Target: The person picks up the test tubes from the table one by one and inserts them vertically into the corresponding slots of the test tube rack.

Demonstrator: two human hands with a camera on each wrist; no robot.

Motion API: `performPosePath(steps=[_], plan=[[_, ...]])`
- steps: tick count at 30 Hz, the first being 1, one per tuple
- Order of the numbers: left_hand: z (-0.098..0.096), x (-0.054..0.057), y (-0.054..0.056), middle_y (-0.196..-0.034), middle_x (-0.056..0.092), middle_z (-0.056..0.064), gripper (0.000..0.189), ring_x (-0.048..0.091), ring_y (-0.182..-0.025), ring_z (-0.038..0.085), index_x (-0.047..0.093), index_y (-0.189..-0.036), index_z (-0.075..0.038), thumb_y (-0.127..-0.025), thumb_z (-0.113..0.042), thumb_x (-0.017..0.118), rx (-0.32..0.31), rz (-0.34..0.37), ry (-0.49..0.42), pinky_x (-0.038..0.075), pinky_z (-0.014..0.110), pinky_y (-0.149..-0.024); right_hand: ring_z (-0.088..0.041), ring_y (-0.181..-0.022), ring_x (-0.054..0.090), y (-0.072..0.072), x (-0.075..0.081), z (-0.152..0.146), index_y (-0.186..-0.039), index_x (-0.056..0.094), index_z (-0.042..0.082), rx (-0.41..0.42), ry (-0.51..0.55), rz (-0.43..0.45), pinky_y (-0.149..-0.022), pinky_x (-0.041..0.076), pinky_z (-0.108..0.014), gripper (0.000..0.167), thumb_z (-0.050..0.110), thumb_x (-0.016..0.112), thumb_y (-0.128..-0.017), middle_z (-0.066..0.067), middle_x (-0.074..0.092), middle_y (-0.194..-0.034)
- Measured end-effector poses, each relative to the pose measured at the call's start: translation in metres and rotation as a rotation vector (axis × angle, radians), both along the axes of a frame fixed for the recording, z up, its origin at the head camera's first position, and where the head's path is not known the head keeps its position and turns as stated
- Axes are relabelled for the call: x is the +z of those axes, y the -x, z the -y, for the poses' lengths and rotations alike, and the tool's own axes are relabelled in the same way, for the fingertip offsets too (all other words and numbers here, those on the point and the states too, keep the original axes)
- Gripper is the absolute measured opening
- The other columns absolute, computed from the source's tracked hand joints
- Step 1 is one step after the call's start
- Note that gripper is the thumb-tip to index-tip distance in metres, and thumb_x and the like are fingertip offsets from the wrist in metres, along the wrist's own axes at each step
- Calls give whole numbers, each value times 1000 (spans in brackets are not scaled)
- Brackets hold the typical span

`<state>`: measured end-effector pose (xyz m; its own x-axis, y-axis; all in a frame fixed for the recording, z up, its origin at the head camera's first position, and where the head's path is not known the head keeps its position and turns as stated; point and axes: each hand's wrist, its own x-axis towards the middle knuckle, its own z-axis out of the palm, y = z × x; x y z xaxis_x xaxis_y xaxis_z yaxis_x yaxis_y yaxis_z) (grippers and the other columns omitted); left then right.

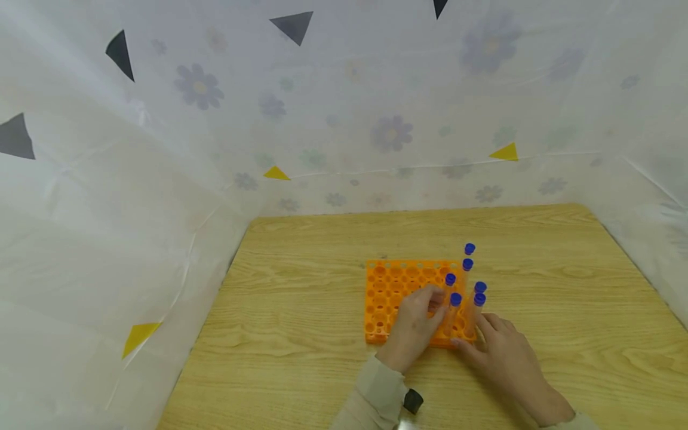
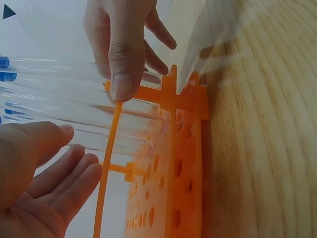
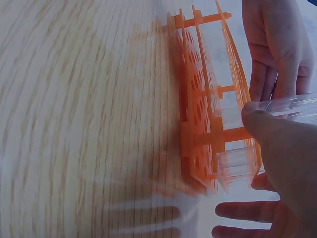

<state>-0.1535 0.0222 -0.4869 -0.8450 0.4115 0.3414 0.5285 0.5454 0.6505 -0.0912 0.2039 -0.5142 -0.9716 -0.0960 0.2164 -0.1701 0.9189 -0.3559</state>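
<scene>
An orange test tube rack point(image 1: 388, 338) lies on the wooden table, with several clear test tubes point(image 1: 450, 313) standing upright toward its right end. Blue caps point(image 1: 467, 264) top the tubes. My left hand point(image 1: 418, 319) hovers over the rack's front half, just left of the tubes. In the left wrist view its thumb and fingers point(image 2: 67, 176) stand apart, with nothing between them. At the rack's front right corner, my right hand point(image 1: 507, 352) grips the frame, the thumb point(image 3: 257, 119) against the top plate's edge. Some right fingertips extend past the rack's end.
Wood-grained table point(image 1: 285, 310) surrounds the rack on all sides. A pale curtain point(image 1: 333, 107) with flowers and triangles encloses the back and sides. Something small and black point(image 1: 412, 401) shows beside the left sleeve.
</scene>
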Motion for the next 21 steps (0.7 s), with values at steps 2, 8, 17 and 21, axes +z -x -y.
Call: performPosePath(steps=[2, 8, 17, 21], plan=[[1, 0, 0, -107, 71, -1, 22, 67, -95, 4, 64, -116, -12, -95, -16, 67, -6, 3, -6, 50, 8, -81, -46, -104, 62, 0, 0, 0, -142, 50, -2, 0, 1, 12, -84, 50, -62, 79, 53, 70, -87, -25, 64, -121], [11, 5, -2, -113, 69, 0, 29, 66, -101, 7, 60, -125, -14, -97, -17, 65, 3, 58, -3, 52, 13, -84, -50, -110, 58, 3, 2, 0, -146, 43, -3, 9, 19, 70, -88, 47, -65, 85, 56, 66, -89, -29, 60, -127], [43, 22, -7, -133, 60, -1, 38, 59, -122, 13, 52, -138, -16, -102, -28, 55, 69, 118, 75, 51, 27, -98, -59, -120, 47, 3, 13, -13, -142, 42, -10, 53, 9, 120, -94, 41, -71, 91, 61, 63, -89, -38, 47, -137], [65, 27, -7, -135, 58, 4, 43, 60, -120, 19, 49, -141, -16, -102, -32, 55, 86, 16, 160, 54, 31, -94, -61, -125, 38, 2, 34, -25, -152, 26, -6, 42, 17, 153, -96, 34, -75, 101, 63, 63, -87, -39, 36, -145]])
